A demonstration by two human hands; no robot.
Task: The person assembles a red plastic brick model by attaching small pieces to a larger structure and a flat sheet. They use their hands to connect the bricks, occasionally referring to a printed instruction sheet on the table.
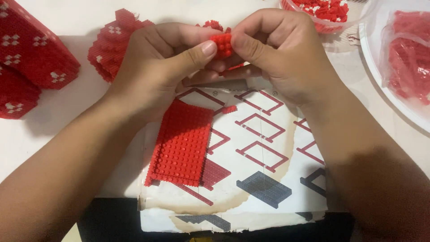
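Creased instruction sheet [260, 148], red stud plate [181, 143], hands [224, 54] pinching red brick piece [222, 45]

Red studded plate [181, 143] lay on instruction sheet [264, 148] at centre. Built red blocks [27, 58] at ten o'clock. Bowl of red bricks [329, 13] at one o'clock. Bagged bricks [410, 62] at two o'clock.

The studded plate [181, 143] is red; the sheet [260, 148] under it is white with red and grey drawings; the far-left blocks [31, 49] are red with white flecks.
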